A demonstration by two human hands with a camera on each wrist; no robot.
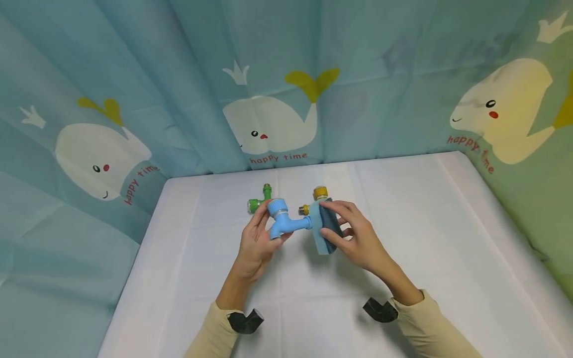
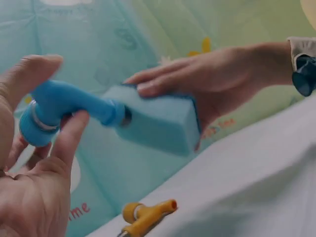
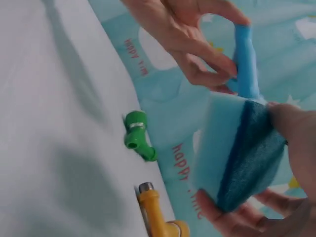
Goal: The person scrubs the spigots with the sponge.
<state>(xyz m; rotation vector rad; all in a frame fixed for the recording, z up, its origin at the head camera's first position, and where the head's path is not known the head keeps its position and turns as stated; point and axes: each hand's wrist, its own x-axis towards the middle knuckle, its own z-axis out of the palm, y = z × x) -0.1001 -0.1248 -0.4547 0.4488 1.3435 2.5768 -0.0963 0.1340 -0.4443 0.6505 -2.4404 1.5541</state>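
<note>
A blue plastic tap (image 1: 286, 224) is held up over the table by the left hand (image 1: 256, 244), whose thumb and fingers grip its knob and spout end. The right hand (image 1: 363, 243) holds a sponge (image 1: 319, 228) with a light blue soft side and a dark scouring side. In the left wrist view the sponge's soft face (image 2: 158, 121) meets the threaded end of the tap (image 2: 69, 101). The right wrist view has the right hand's thumb and fingers on opposite edges of the sponge (image 3: 232, 153).
Behind the hands, on the white table (image 1: 197, 248), lie a green tap (image 1: 267, 193) and a yellow tap (image 1: 320, 192). A blue-green curtain (image 1: 188, 99) with printed whales hangs along the far edge and sides of the table.
</note>
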